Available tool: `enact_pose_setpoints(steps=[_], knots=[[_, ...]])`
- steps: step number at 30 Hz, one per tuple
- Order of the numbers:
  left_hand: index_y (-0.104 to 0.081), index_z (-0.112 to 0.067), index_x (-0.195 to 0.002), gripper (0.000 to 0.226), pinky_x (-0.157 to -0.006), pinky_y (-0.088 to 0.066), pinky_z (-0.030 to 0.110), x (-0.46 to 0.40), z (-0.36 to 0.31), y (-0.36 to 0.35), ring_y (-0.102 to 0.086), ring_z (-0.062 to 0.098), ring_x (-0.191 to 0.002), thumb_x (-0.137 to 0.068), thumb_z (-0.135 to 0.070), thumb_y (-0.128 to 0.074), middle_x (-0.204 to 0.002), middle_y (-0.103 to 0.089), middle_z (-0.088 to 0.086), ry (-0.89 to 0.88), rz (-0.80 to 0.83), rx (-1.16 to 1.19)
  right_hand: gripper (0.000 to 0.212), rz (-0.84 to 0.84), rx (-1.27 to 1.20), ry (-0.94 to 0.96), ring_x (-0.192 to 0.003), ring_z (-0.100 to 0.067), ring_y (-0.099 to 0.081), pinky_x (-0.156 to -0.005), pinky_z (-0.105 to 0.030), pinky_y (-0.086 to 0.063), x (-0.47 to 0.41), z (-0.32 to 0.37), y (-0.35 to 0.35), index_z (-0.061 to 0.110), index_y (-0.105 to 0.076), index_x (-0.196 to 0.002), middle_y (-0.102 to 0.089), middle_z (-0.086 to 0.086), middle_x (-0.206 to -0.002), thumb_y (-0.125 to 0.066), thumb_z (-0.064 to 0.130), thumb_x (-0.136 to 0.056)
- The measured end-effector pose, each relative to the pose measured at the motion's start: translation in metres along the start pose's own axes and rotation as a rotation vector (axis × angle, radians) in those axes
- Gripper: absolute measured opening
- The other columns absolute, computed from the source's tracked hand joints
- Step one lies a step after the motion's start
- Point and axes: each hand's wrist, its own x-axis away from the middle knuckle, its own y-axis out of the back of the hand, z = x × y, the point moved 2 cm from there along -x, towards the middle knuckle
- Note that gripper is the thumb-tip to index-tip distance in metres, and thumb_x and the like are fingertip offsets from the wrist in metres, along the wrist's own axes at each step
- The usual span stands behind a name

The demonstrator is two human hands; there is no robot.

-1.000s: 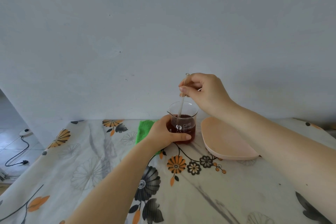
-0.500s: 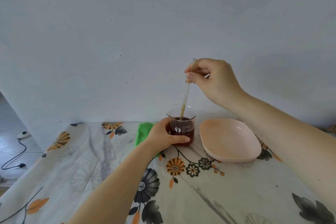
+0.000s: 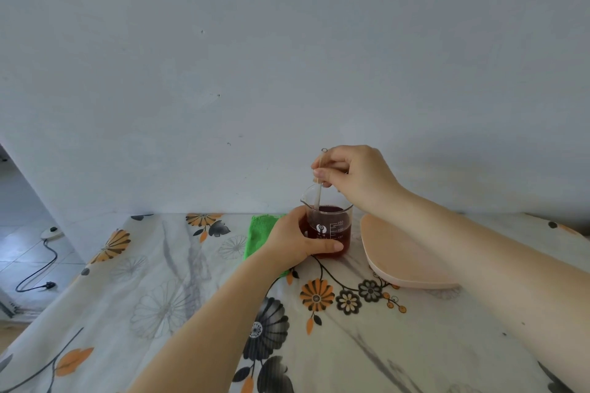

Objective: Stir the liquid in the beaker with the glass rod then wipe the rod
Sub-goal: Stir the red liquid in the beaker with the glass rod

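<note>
A glass beaker (image 3: pixel 335 226) holding dark red liquid stands on the flowered tablecloth near the wall. My left hand (image 3: pixel 295 238) wraps around its left side and front. My right hand (image 3: pixel 352 175) hovers just above the rim and pinches the upper end of a thin glass rod (image 3: pixel 318 198). The rod runs down into the liquid on the beaker's left side, tilted slightly. A bright green cloth (image 3: pixel 260 234) lies flat to the left of the beaker, partly hidden under my left wrist.
A shallow pink dish (image 3: pixel 396 260) sits right of the beaker, under my right forearm. The table (image 3: pixel 153 297) meets a plain wall at the back. Its left edge drops to a tiled floor with a black cable (image 3: pixel 38 271).
My right hand has come back down with the rod, from well above the beaker to just over its rim, so the rod sits deeper in the liquid. My left hand stays on the beaker.
</note>
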Motion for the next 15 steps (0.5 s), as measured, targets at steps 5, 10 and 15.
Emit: enact_pose_setpoints(steps=[5, 10, 15], knots=[[-0.051, -0.041, -0.089, 0.052, -0.084, -0.051, 0.023, 0.0, 0.001, 0.0, -0.063, 0.01, -0.097, -0.053, -0.033, -0.088, -0.098, -0.066, -0.013, -0.003, -0.005, -0.009, 0.01, -0.12, 0.088, 0.002, -0.072, -0.008, -0.068, -0.082, -0.031, -0.056, 0.0, -0.009, 0.008, 0.013, -0.07, -0.09, -0.075, -0.008, -0.089, -0.065, 0.013, -0.082], [-0.055, -0.033, -0.101, 0.059, -0.085, -0.049, 0.023, -0.001, 0.001, 0.0, -0.063, 0.009, -0.098, -0.053, -0.032, -0.089, -0.103, -0.068, -0.01, 0.006, -0.009, 0.001, 0.006, -0.066, 0.31, 0.039, -0.08, -0.017, -0.068, -0.08, -0.043, -0.055, 0.003, -0.005, 0.022, 0.017, -0.069, -0.081, -0.071, 0.005, -0.077, -0.063, 0.017, -0.082], [-0.055, -0.032, -0.103, 0.06, -0.086, -0.049, 0.023, -0.001, 0.001, 0.0, -0.063, 0.01, -0.099, -0.052, -0.032, -0.089, -0.104, -0.068, -0.009, 0.013, -0.008, 0.008, 0.007, -0.009, 0.221, -0.018, -0.061, -0.003, -0.065, -0.069, -0.025, -0.055, 0.007, 0.003, 0.023, 0.014, -0.068, -0.076, -0.071, 0.002, -0.069, -0.063, 0.013, -0.081]])
